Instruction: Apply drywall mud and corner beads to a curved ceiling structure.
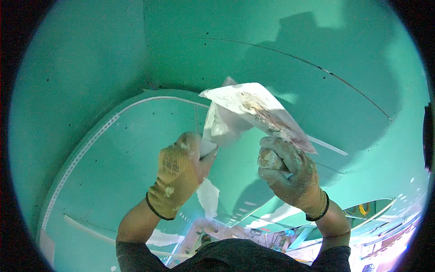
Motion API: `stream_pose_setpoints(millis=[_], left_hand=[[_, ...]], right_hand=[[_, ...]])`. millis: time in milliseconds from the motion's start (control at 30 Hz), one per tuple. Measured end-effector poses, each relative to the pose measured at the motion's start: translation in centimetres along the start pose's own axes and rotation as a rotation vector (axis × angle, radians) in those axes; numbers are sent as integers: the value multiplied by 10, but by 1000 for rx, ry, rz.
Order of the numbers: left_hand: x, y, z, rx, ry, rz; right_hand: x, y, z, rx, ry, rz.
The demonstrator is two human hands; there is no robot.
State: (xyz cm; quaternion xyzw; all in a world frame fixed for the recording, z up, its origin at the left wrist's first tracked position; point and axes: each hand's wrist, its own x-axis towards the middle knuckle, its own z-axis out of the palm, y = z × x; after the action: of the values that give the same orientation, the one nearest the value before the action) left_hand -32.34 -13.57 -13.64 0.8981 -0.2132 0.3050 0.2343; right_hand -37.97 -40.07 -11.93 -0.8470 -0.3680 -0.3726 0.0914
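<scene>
My left hand (pixel 177 174), in a tan work glove smeared with white, is closed around the handle of a putty knife (pixel 219 124). White compound shows on its slightly blurred blade. My right hand (pixel 294 177), gloved the same way, grips the handle of a wide taping knife (pixel 258 106). That broad blade is tilted and coated with white and brownish smears. The putty knife's blade reaches up beneath the far left corner of the wide one; whether the two blades touch I cannot tell.
Green drywall (pixel 294 59) surrounds both hands. A white perforated corner bead (pixel 86 145) follows a curved edge at left. Another perforated strip (pixel 328 145) runs behind the right hand. White compound patches (pixel 208 199) mark the board. Yellow cable (pixel 364 209) shows in an opening at lower right.
</scene>
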Motion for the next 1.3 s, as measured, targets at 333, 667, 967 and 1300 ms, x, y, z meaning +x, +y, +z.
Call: stream_pose_setpoints(millis=[333,667,967,1300], left_hand=[[-40,-6,9,-463,-191,-61],[-117,-90,24,-910,-344,-597],[-146,-142,30,-1204,-312,-897],[-165,-159,24,-1053,-201,-911]], right_hand=[[62,82,-76,-803,301,-50],[274,236,-151,-1237,264,-346],[336,221,-133,-1003,248,136],[337,259,-131,-1160,400,18]])
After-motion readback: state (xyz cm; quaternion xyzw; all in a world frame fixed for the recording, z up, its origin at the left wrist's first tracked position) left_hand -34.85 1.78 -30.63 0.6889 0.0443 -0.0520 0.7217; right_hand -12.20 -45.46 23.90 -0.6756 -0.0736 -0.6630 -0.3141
